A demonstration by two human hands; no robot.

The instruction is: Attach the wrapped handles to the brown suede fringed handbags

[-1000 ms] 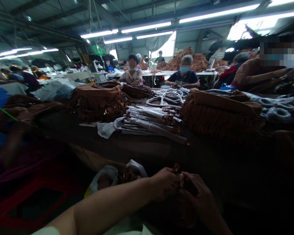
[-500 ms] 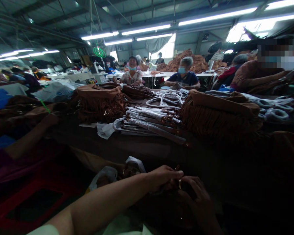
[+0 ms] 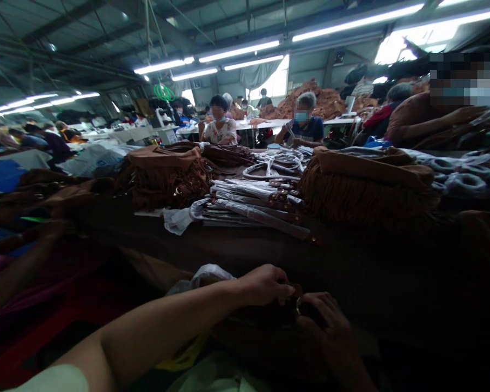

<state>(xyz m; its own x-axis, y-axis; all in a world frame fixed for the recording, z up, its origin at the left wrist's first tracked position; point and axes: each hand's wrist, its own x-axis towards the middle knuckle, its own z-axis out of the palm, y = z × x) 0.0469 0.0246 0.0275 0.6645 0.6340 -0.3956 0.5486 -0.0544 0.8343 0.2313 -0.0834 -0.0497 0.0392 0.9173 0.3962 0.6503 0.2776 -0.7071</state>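
Note:
In the lower middle, my left hand [image 3: 265, 284] is closed in a pinch on the end of a brown leather strap [image 3: 298, 290]. Just right of it my right hand [image 3: 327, 317] curls its fingers and thumb around a gold metal ring [image 3: 298, 306]. The strap end lies close to the ring; whether it passes through cannot be made out. Below my hands a dark brown piece [image 3: 269, 332] sinks into shadow, its shape mostly hidden. A white plastic wrapping [image 3: 212, 272] lies behind my left forearm.
Plastic-wrapped straps [image 3: 257, 209] lie on the dark table [image 3: 228, 247] ahead, between a left stack [image 3: 165, 177] and a right stack [image 3: 367, 188] of fringed brown pieces. A co-worker's arm [image 3: 28, 267] works at left. Other people sit across the table.
My left hand has risen slightly and shifted left, still pinching by the ring. My right hand is almost still. The co-worker's arm at left has moved left and lower.

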